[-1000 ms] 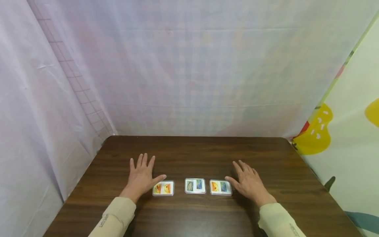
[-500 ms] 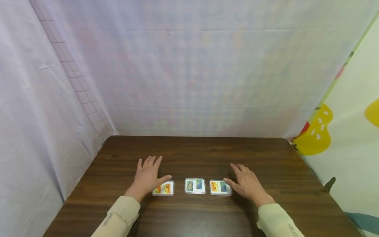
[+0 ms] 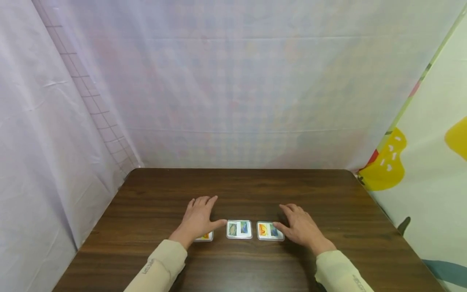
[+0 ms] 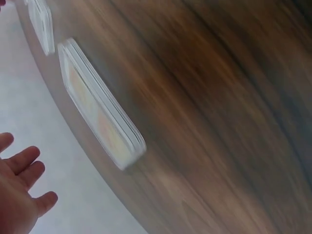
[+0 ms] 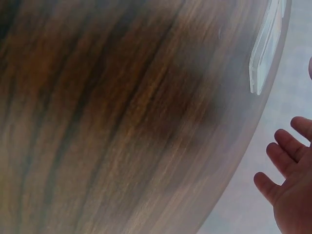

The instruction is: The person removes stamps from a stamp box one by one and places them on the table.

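Observation:
Three flat picture cards in clear-edged cases lie in a row. My left hand (image 3: 198, 219) hovers over the left card (image 3: 207, 236), hiding most of its orange pictures. Its spread thumb reaches to the edge of the middle card (image 3: 238, 229), which bears green and blue pictures. My right hand (image 3: 300, 225), fingers relaxed, has its thumb overlapping the right card (image 3: 262, 231), orange and blue. Neither hand grips anything. The left wrist view shows a thick, layered stack (image 4: 100, 109) beyond the extended fingers (image 4: 33, 174); the right wrist view shows a clear case edge (image 5: 265, 53).
The brown wooden table (image 3: 233, 186) has rounded far corners. A pale curtain (image 3: 233, 101) hangs behind it, with a white sheet (image 3: 33, 162) on the left and a fruit-printed sheet (image 3: 430, 194) on the right.
My left hand has moved right, from beside the left card to over it, its thumb now near the middle card. The right hand has shifted slightly left. The cards stay put.

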Demonstrator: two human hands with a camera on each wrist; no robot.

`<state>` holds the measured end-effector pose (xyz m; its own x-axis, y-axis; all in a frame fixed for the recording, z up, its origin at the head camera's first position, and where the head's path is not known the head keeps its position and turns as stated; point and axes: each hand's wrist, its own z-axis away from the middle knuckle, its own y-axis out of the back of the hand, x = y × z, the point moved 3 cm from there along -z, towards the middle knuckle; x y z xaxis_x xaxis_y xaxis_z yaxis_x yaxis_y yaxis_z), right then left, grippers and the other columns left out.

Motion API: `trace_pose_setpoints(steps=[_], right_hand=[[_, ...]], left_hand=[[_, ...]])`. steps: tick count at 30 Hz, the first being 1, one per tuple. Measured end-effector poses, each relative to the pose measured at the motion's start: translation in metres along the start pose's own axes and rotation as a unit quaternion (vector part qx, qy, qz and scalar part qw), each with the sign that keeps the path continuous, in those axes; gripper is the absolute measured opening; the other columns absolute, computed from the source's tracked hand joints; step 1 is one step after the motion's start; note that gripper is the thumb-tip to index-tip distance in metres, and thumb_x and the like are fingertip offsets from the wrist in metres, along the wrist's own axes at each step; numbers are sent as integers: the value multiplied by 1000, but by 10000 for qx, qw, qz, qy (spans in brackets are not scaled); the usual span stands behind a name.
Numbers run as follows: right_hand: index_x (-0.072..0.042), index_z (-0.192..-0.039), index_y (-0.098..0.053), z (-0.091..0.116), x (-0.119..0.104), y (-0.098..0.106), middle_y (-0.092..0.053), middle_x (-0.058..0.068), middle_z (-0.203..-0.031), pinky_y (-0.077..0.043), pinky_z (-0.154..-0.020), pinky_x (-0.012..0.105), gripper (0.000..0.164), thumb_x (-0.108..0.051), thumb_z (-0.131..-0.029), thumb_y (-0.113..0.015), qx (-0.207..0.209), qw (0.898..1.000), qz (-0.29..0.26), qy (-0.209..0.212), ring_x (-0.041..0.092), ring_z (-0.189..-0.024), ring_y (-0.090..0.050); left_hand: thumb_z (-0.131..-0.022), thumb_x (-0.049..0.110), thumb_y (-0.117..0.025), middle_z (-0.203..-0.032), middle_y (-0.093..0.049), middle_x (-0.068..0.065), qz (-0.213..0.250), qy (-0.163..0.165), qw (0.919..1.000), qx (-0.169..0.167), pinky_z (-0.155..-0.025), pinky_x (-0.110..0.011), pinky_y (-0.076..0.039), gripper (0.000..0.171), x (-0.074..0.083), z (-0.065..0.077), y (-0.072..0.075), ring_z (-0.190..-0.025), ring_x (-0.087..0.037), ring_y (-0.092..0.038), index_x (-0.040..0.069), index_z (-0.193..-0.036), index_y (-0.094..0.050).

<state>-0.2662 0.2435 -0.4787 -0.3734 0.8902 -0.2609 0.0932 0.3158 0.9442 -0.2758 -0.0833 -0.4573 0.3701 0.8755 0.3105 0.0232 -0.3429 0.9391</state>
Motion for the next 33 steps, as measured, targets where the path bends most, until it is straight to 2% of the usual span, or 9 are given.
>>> trace_pose_setpoints(steps=[10,15,27,33], right_hand=[[0,-141,-50,-1,-5,-3,-50,25,-137,-36,-100,62,71,-49,-93,-64,-92,9998,-1,176,43,-126,-47],[1,-139,-51,-2,-6,-3,-52,24,-135,-38,-100,61,70,-49,-92,-65,-33,9995,26,317,43,-124,-49],[-1,-133,-57,-5,-9,-4,-57,18,-128,-43,-96,57,68,-48,-86,-73,-74,9985,-126,532,38,-117,-55],[-2,-130,-60,0,-8,-6,-58,15,-124,-45,-94,56,66,-46,-84,-76,-140,9983,-221,528,36,-114,-56]], left_hand=[[-85,61,-67,-149,-43,-15,387,-254,9981,-406,-115,-53,-20,87,28,-13,-13,-140,-35,-34,11,-151,-39],[-84,61,-69,-147,-44,-13,531,-358,9969,-465,-115,-52,-20,86,40,-19,-20,-140,-34,-35,13,-150,-42],[-80,58,-75,-142,-49,-12,777,-520,9935,-644,-113,-50,-27,85,59,-31,-37,-135,-33,-40,14,-146,-46],[-76,56,-79,-140,-50,-10,829,-748,9906,-786,-112,-50,-28,90,70,-35,-49,-132,-30,-43,15,-148,-45]])
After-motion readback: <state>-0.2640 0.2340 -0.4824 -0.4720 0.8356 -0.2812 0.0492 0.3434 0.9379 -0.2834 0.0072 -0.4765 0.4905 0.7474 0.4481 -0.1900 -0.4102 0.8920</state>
